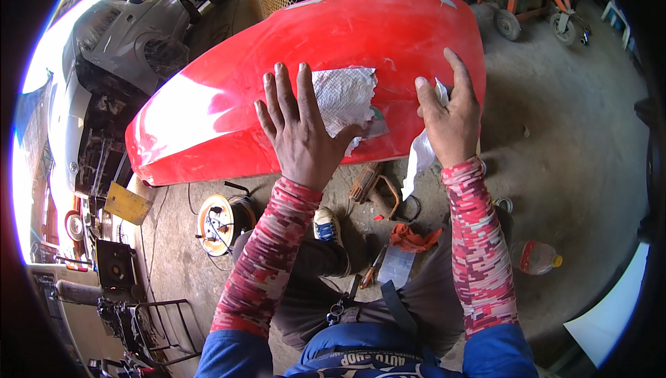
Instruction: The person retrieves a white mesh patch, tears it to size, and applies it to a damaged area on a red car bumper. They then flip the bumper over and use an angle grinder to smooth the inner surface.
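Observation:
In front of me lies a large glossy red car body panel (257, 52). A white textured paper towel (343, 93) with a torn right edge rests flat on it. My left hand (298, 128) is spread open over the panel, its thumb and index finger along the towel's left and lower edges. Beside the towel, a small greenish-grey patch (378, 125) shows on the red surface. My right hand (451, 118) has its index finger stretched forward and thumb out. The other fingers are curled around a white paper strip (420, 159) that hangs past the panel's near edge.
On the floor below are a heat gun (371, 187), a cable reel (218, 224), an orange cloth (414, 238) and a plastic bottle (538, 258). A grey car (128, 24) stands at the left, a wheeled orange frame (534, 10) at the far right.

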A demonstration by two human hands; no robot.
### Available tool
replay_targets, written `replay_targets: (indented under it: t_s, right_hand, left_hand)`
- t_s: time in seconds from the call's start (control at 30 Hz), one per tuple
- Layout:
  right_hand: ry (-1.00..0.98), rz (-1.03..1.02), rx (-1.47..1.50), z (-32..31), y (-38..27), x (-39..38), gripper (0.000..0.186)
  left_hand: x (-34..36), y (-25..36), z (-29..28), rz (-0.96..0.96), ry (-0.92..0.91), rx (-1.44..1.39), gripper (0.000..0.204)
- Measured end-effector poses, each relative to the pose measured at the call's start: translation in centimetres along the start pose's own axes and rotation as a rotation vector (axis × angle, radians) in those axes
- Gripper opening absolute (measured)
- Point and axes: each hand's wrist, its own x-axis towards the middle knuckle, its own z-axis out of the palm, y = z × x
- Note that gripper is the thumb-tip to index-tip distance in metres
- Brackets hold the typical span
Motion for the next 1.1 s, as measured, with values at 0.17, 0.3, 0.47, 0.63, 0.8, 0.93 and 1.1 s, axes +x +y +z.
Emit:
replay_targets:
  t_s: [0.17,0.3,0.47,0.63,0.8,0.93,1.1]
  right_hand:
    - [0.018,0.045,0.056,0.1,-0.1,-0.2,0.062]
    - [0.016,0.046,0.065,0.1,-0.2,-0.3,0.063]
    - [0.016,0.046,0.039,0.0,-0.4,-0.2,0.063]
    - [-0.034,0.089,0.036,-0.1,-0.4,-0.4,0.063]
    - [-0.043,0.034,0.003,0.5,-0.1,-0.4,0.061]
    - [-0.039,0.011,-0.014,0.6,0.1,-0.4,0.062]
    - [-0.059,0.057,0.025,0.5,0.2,-0.6,0.062]
  left_hand:
    - [0.2,0.3,0.2,0.018,-0.006,-0.003,0.122]
    - [0.2,0.5,0.3,-0.005,0.004,-0.026,0.120]
    - [0.5,0.5,0.4,-0.011,0.014,-0.077,0.117]
    - [0.6,0.3,0.3,-0.009,-0.001,-0.027,0.110]
    - [0.6,0.1,0.4,0.010,0.091,-0.083,0.105]
    - [0.7,0.4,1.1,-0.007,0.047,-0.077,0.105]
    - [0.6,0.5,1.5,0.002,0.043,-0.079,0.105]
